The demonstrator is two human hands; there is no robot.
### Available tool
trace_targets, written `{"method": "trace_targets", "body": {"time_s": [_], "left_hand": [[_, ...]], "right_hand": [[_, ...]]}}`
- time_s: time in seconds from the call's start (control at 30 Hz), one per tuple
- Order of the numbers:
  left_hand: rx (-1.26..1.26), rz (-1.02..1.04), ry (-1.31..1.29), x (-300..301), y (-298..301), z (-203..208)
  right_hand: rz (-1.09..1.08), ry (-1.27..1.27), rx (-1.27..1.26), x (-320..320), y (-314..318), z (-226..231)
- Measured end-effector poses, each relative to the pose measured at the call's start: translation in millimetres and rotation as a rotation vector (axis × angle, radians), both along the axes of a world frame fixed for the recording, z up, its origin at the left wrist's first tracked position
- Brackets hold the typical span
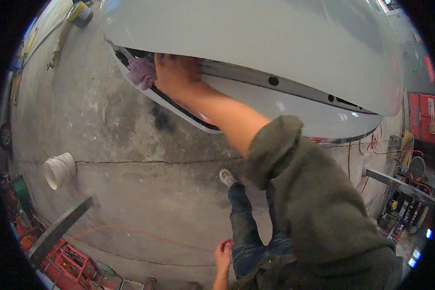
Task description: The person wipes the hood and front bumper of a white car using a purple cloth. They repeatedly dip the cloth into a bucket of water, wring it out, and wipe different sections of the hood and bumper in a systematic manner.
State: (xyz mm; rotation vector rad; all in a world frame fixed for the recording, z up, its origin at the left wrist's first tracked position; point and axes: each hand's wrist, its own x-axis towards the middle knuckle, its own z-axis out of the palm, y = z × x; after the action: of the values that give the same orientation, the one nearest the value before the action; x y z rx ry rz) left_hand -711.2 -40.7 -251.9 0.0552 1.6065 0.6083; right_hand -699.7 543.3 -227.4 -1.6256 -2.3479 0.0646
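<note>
With our right hand gripping the purple cloth just under the pale panel, near its left end, and our left hand hanging loose and empty, we could pinch our knuckles if that panel drops.

2 hands, 1 purple cloth, 1 white bucket, 1 visible shoe

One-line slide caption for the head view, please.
Right hand with a purple cloth at the edge of a pale car panel; left hand hangs low.
</note>
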Motion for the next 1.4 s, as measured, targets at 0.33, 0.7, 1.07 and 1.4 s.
{"method": "trace_targets", "body": {"time_s": [0.33,0.7,1.07,1.4], "left_hand": [[-0.095,0.084,-0.041,-0.5,-36.5,-16.0],[-0.033,0.029,0.017,11.7,-9.9,-11.4],[0.059,-0.161,0.039,89.7,54.8,7.7],[0.417,-0.290,-0.102,204.9,179.5,45.1]], "right_hand": [[-0.069,-0.153,-0.101,178.9,-76.0,18.2],[0.192,0.190,0.102,63.1,-22.6,-18.8],[0.053,-0.146,0.058,423.3,-135.6,7.0],[-0.108,0.647,-0.733,429.9,-275.4,105.1]]}}
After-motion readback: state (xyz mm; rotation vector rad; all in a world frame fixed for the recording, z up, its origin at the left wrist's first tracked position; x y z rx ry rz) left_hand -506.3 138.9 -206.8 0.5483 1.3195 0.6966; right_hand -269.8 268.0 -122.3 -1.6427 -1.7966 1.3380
